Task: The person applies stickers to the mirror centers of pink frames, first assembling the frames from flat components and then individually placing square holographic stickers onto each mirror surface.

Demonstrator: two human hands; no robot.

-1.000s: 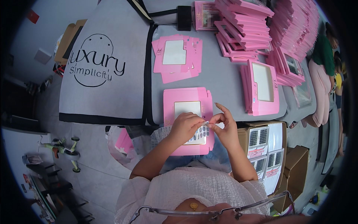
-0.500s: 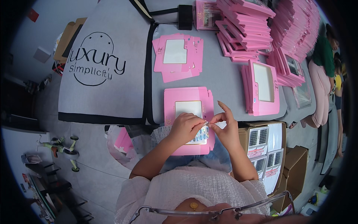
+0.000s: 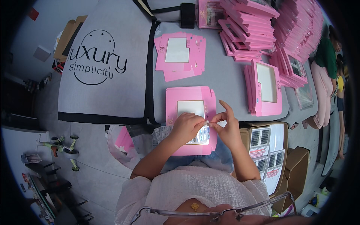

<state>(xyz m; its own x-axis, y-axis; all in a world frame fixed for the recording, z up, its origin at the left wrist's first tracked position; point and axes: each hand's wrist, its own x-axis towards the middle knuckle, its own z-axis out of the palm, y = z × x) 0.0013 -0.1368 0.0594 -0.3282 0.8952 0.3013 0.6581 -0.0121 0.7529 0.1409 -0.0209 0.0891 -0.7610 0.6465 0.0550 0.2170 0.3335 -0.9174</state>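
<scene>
A sheet of small shiny blue oval stickers [image 3: 204, 137] hangs below my left hand [image 3: 186, 126], its upper edge pinched between thumb and fingers. Touching the left fingertips, my right hand [image 3: 225, 126] has thumb and index finger pinched together, the other fingers raised. Whatever sits in that pinch is too small to make out. Beneath both hands lies a flat pink cardboard box [image 3: 187, 94] with a pale window, partly covered by the left hand and the sheet. It reaches from the grey table edge over my lap.
More flat pink boxes [image 3: 176, 66] lie ahead. Another pink stack [image 3: 268, 103] sits at right, with tall piles [image 3: 249, 37] behind. A grey printed cover [image 3: 101, 97] drapes at left. Beside my right arm stands an open carton [image 3: 245, 137] of packaged sheets; a bag [image 3: 122, 146] hangs at left.
Both hands keep the same pinch at the sheet's upper edge. The view has shifted slightly; otherwise hardly anything differs.
</scene>
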